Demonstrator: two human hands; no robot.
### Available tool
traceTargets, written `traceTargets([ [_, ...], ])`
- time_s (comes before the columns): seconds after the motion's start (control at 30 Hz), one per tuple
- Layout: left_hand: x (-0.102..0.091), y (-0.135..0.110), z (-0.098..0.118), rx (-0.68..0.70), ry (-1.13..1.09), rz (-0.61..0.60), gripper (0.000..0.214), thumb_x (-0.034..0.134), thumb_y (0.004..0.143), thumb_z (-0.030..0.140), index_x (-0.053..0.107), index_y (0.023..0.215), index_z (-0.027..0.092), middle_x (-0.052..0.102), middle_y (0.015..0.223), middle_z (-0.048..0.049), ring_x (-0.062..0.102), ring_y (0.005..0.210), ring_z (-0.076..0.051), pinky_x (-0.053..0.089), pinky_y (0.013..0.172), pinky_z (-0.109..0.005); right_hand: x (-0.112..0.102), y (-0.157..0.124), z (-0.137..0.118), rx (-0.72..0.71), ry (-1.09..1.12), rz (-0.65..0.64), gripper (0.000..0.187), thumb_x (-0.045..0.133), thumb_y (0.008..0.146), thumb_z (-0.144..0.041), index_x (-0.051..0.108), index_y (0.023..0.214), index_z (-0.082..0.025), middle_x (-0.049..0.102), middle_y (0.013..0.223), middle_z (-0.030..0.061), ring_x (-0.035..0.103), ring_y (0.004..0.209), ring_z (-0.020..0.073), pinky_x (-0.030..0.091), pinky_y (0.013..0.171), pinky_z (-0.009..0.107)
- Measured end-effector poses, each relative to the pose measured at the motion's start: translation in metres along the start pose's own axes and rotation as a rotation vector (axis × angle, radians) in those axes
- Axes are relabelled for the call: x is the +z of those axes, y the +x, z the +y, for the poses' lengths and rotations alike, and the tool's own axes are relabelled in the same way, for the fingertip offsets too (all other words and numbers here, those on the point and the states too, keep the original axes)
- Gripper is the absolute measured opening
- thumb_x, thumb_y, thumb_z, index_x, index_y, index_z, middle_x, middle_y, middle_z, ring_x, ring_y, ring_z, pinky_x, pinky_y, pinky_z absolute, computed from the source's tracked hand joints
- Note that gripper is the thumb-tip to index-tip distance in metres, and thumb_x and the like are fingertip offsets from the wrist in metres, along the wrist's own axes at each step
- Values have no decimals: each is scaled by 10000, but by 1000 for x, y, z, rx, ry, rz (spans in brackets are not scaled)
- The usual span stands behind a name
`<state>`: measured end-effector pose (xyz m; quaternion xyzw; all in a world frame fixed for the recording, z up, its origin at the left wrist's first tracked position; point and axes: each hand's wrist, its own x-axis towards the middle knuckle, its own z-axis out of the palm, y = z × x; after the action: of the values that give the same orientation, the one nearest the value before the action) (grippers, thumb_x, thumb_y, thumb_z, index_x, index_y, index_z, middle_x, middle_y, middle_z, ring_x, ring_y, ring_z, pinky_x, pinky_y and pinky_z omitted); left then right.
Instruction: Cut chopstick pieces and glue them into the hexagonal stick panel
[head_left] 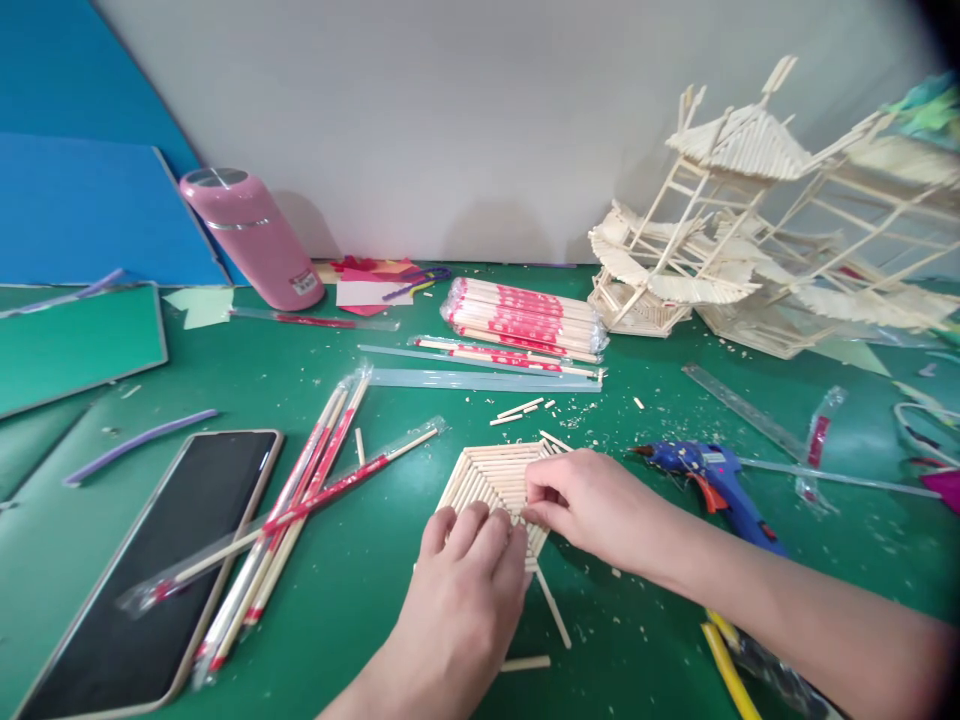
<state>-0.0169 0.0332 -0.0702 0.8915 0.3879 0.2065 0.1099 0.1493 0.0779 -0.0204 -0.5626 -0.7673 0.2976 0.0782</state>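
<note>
A hexagonal panel of thin wooden sticks (480,468), laid in nested rings, lies flat on the green table. My left hand (471,575) curls over its near-left side and holds it, with the thumb out of sight. Over the panel's right part, my right hand (581,500) has thumb and forefinger pinched together at the surface; whatever is between them is too small or hidden to make out. One loose stick (553,608) sticks out below the panel, and a second stick (526,663) lies nearer me. Short cut stick pieces (517,410) are scattered beyond the panel.
A blue glue gun (697,462) lies right of my right hand. Wrapped chopsticks (300,500) cross a phone (172,570) at left. Farther back are a chopstick bundle (525,315), a pink bottle (259,240) and stick-built towers (697,230). A yellow-handled tool (727,670) sits beneath my right forearm.
</note>
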Motion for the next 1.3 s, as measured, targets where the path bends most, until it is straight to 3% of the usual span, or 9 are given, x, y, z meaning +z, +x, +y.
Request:
traceTargets([
  [0.17,-7,2,1,20,-11,-17,195,403,869,188,560,982,167,565,917,-90,485,872,-247,379,776,-443,1,-7,7,-18,146,99,155,590,708,-129,549,571,-190,563,544,-51,489,533,86,330,511,212],
  [0.37,-26,-4,-1,3,-99,64,187,478,834,190,546,1005,151,568,903,-89,493,880,-235,388,772,-409,-13,-23,9,71,363,398,125,496,816,-274,508,910,-194,578,789,5,540,563,91,435,521,218],
  [0.47,-36,-9,-1,-26,-62,120,140,478,831,166,573,934,162,569,880,-82,496,871,-227,389,767,-404,-9,-42,5,92,436,551,128,501,825,-330,462,823,-209,546,718,-19,514,544,89,429,501,210],
  [0.6,-39,-8,2,-24,28,26,217,480,833,228,566,1024,171,568,976,-105,480,948,-261,384,798,-452,17,-73,0,121,490,694,190,487,846,-373,478,747,-211,548,612,-28,511,528,100,427,482,204],
  [0.77,-28,1,10,5,125,-130,417,520,805,352,492,1182,174,469,1246,-166,382,1148,-347,311,892,-559,52,-99,-1,101,493,718,181,448,877,-326,528,764,-209,592,633,-20,532,520,96,441,486,194],
  [1.0,-28,7,11,-10,112,-173,387,495,823,403,529,1138,180,482,1237,-150,351,1185,-343,292,912,-551,69,-107,9,34,397,743,67,489,860,-239,546,844,-209,616,708,-8,577,627,110,449,593,202],
  [1.07,-29,7,8,-44,66,-146,336,458,853,359,531,1130,183,504,1211,-132,382,1159,-314,320,903,-522,73,-107,10,-12,363,711,61,491,855,-211,547,877,-202,608,723,0,564,627,111,448,601,212],
  [1.23,-34,-4,-6,-156,9,105,212,428,876,213,589,1002,155,578,1032,-100,487,1006,-240,386,848,-445,79,-104,8,-192,254,573,138,497,842,-162,603,917,-210,603,801,30,546,726,146,445,669,276],
  [1.3,-38,-12,-8,-173,8,142,184,438,871,197,608,919,147,585,950,-92,511,930,-225,409,801,-419,81,-103,5,-245,192,516,166,516,832,-157,635,922,-230,600,819,32,527,745,159,436,675,298],
])
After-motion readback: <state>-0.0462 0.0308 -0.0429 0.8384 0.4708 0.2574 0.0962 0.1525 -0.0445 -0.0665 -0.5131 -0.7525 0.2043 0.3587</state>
